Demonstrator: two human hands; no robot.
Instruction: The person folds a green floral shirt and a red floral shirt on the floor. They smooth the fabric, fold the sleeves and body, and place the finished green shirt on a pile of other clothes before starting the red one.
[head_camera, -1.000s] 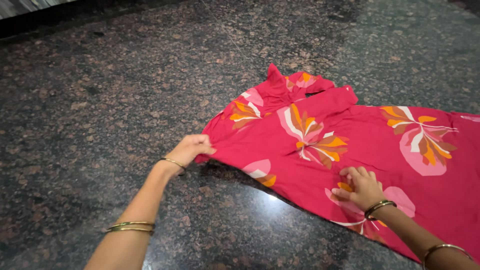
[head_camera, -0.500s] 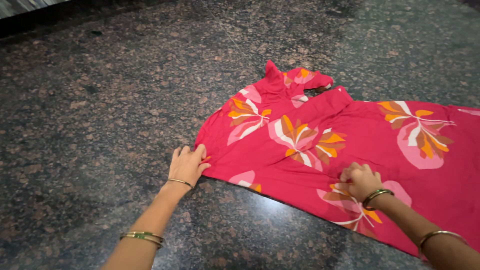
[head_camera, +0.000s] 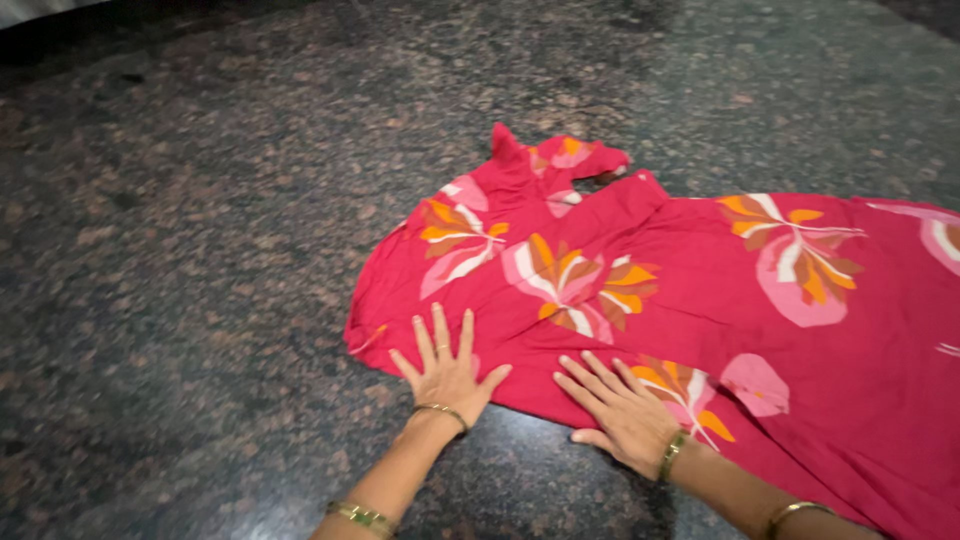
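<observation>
Head view, looking down: big pink-red garment (head_camera: 700, 310) with orange, white and pale pink flower prints, spread flat on a dark speckled granite bench (head_camera: 200, 250). Runs from the middle of the scene out past the right edge, with a crumpled bit bunched up at the far end near the centre. Left hand (head_camera: 447, 370) flat on the near-left edge of the fabric, palm down, fingers spread wide, so grip open and pinching nothing, just pressing the cloth. Right hand (head_camera: 622, 408) just beside it to the right, also palm down on the near hem, fingers fanned out, grip spread too, thumb off the cloth on the bare stone. Gold bangles (head_camera: 440, 410) on both wrists, plus another further up each forearm. Hands close together but not touching.
</observation>
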